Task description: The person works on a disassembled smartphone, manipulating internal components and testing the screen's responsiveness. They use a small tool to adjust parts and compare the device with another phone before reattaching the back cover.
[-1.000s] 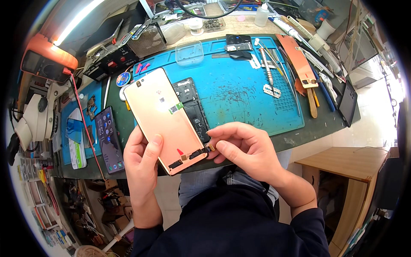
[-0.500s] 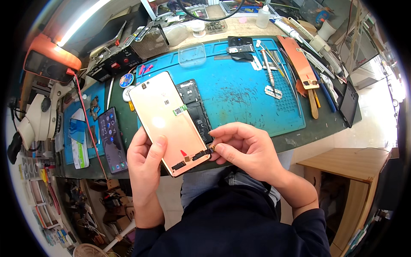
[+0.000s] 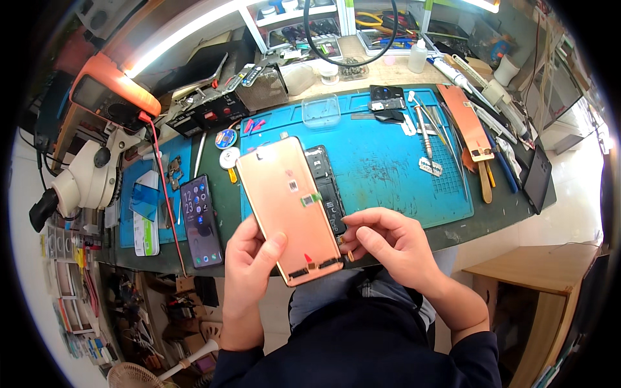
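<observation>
My left hand (image 3: 253, 258) grips a phone screen panel (image 3: 291, 207) by its lower left edge, thumb on the copper-coloured back. The panel is tilted, with a green-edged label, a red arrow mark and black strips along its bottom. A short flex cable (image 3: 350, 256) sticks out at the panel's lower right corner. My right hand (image 3: 394, 249) is beside that corner, fingers loosely curled by the cable and thumb lifted apart from it. Partly hidden behind the panel, an opened phone body (image 3: 328, 194) with a black battery lies on the blue work mat (image 3: 381, 187).
A lit phone (image 3: 202, 223) lies left of the panel. Near the mat's right side are a razor blade (image 3: 430, 167), a pen-like tool (image 3: 424, 132) and another copper-coloured panel (image 3: 462, 123). An orange multimeter (image 3: 113, 100) and a microscope (image 3: 87, 171) stand at the left.
The view has shifted, so the bench appears lower and further right. My right thumb has come away from the flex cable it was pinching. My left hand keeps its grip on the panel.
</observation>
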The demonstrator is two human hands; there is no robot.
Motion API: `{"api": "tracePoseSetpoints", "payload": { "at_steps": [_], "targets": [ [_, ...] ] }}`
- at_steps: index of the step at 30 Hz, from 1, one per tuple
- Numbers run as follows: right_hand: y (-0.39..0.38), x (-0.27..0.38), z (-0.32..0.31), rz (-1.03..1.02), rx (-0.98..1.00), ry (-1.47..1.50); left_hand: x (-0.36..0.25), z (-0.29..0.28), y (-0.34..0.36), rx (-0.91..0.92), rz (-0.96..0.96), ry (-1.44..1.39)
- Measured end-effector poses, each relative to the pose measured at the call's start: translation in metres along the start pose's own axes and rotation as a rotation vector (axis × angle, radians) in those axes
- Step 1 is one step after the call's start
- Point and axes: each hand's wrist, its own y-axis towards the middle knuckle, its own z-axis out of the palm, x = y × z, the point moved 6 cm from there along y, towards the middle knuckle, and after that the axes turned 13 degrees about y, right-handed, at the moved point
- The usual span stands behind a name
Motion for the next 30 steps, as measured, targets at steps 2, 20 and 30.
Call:
{"api": "tracePoseSetpoints", "payload": {
  "at_steps": [2,20,30],
  "targets": [
    [0.0,0.002,0.003,0.006,0.016,0.028,0.0,0.003,-0.005,0.073,-0.017,0.021],
    [-0.003,-0.001,0.012,-0.047,0.05,-0.181,-0.003,0.017,-0.018,0.234,-0.042,0.076],
    [-0.008,0.003,0.009,-0.065,0.008,-0.144,0.0,0.024,-0.02,0.253,-0.056,0.045]
  ]
}}
